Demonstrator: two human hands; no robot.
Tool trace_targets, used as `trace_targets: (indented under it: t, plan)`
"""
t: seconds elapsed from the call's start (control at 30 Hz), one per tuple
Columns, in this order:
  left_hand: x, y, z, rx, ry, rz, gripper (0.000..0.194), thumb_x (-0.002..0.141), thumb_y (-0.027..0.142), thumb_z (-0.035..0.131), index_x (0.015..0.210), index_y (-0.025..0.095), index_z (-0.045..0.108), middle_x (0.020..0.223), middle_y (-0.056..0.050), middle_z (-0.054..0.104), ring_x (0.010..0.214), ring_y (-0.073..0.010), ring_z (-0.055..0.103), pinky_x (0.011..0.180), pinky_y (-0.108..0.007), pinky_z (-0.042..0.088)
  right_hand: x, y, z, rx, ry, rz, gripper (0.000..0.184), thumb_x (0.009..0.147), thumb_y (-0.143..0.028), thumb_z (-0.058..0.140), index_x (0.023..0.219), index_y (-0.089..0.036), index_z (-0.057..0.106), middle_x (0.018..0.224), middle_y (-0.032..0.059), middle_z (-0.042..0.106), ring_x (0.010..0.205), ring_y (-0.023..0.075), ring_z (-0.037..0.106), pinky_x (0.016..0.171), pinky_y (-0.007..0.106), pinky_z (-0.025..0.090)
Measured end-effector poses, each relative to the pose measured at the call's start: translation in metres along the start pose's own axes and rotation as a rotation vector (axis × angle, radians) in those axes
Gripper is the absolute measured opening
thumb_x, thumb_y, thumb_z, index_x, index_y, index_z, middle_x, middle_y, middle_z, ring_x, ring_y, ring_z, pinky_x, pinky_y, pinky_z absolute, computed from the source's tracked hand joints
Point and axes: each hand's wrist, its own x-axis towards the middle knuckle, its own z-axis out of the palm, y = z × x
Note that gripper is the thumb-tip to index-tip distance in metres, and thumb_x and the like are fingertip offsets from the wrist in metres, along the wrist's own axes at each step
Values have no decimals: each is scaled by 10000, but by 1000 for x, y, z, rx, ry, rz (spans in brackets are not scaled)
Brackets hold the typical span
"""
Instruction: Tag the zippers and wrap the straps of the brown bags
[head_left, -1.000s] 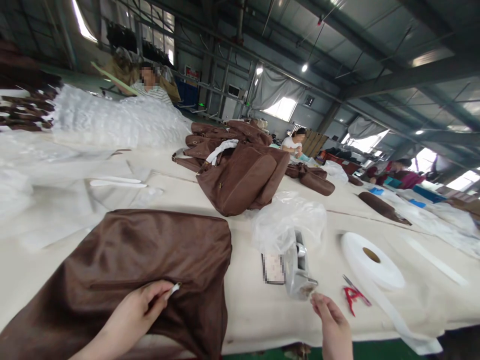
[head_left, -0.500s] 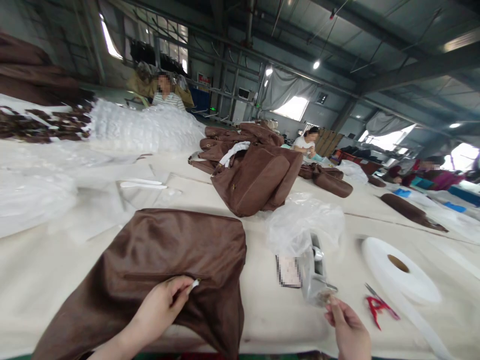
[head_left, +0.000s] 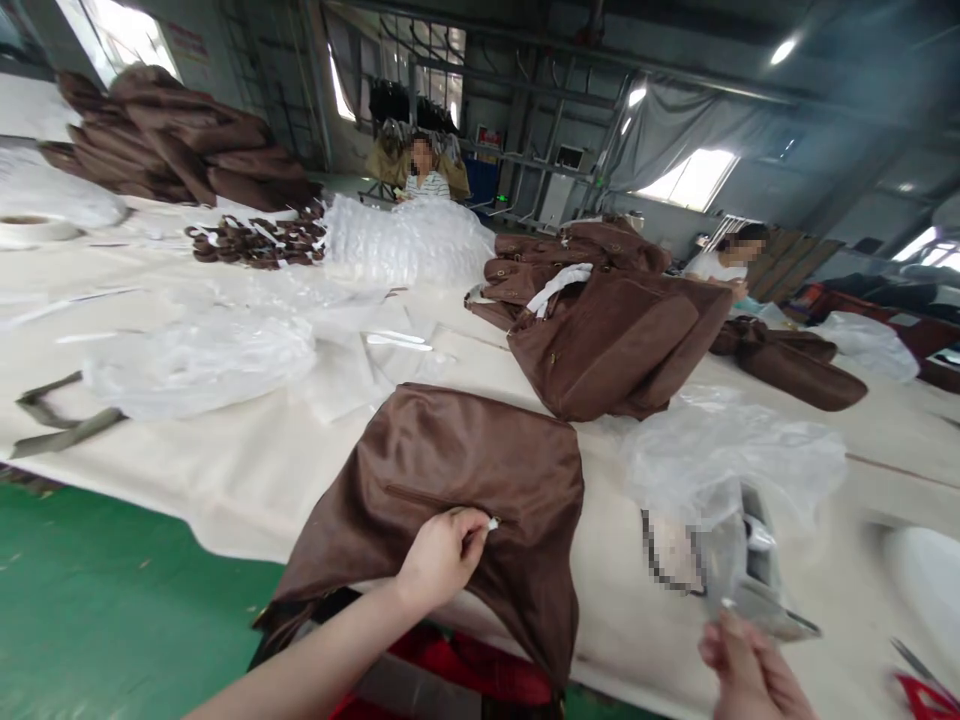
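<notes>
A brown leather-look bag lies in front of me on the table, a zipper running across its upper face. My left hand rests on the bag, closed in a pinch on the zipper pull, which is wrapped in something white. To the right stands a grey tape dispenser, partly under clear plastic. My right hand is at its near side, thumb and finger pinched on a small, pale piece of tape, barely visible.
A phone-like item lies left of the dispenser. Red-handled snips and a white roll are at the right edge. Stacked brown bags, bubble wrap and plastic bags lie beyond. Two people sit across the table.
The view has swung left, bringing in the far left of the table and green floor. My right hand has shifted from the dispenser's front edge to its near left side. The left pinch stays.
</notes>
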Motion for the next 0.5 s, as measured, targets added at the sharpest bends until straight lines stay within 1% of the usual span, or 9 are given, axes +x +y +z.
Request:
trace_targets:
  t: [0.07,0.13,0.2,0.23,0.27,0.33,0.43,0.5]
  plan:
    - [-2,-2,3,23,26,28,183,880,196,466,911,213,645,882,-36,709,817,-183,660,760,-278,492,-38,-26,52,150,-301,23,377,687,-540,715,848,-204,657,617,7,624,536,155,521,537,299,431]
    - [-5,-4,5,40,55,52,176,880,189,468,957,213,625,921,-44,709,844,-191,668,782,-291,504,-73,-50,100,204,-633,50,333,752,-520,682,759,-190,640,550,-19,555,495,118,462,506,260,389]
    - [-8,-6,8,35,80,57,212,877,169,466,1061,210,564,903,-38,702,829,-188,675,760,-291,516,-100,-64,137,219,-855,74,343,782,-514,662,702,-184,617,553,-24,542,470,95,440,477,234,360]
    - [-10,-7,9,28,89,54,249,875,159,465,1113,208,518,881,-31,696,810,-185,677,738,-288,519,-110,-67,149,216,-926,85,359,785,-519,657,676,-181,606,543,-28,532,457,86,430,461,224,345]
    - [-11,-7,10,23,96,51,281,874,150,461,1149,207,472,853,-21,688,786,-181,677,717,-284,520,-116,-67,158,210,-969,100,379,777,-530,660,655,-178,594,529,-32,520,439,77,414,439,214,325]
    - [-14,-8,11,34,104,59,296,877,143,450,1164,208,416,825,-9,673,756,-178,674,699,-289,520,-120,-62,167,202,-996,155,413,734,-557,685,624,-176,570,485,-51,477,396,59,363,389,196,258]
    - [-17,-8,13,94,119,101,250,889,150,432,1129,211,408,847,-19,666,766,-187,673,715,-313,526,-116,-53,168,220,-994,284,434,655,-565,734,615,-178,541,468,-72,446,352,36,294,342,179,142]
    - [-18,-9,15,122,133,121,252,886,147,431,1130,209,407,859,-27,663,773,-194,673,718,-322,530,-113,-50,166,230,-1008,340,427,639,-547,746,614,-178,532,479,-73,454,343,28,284,333,172,117]
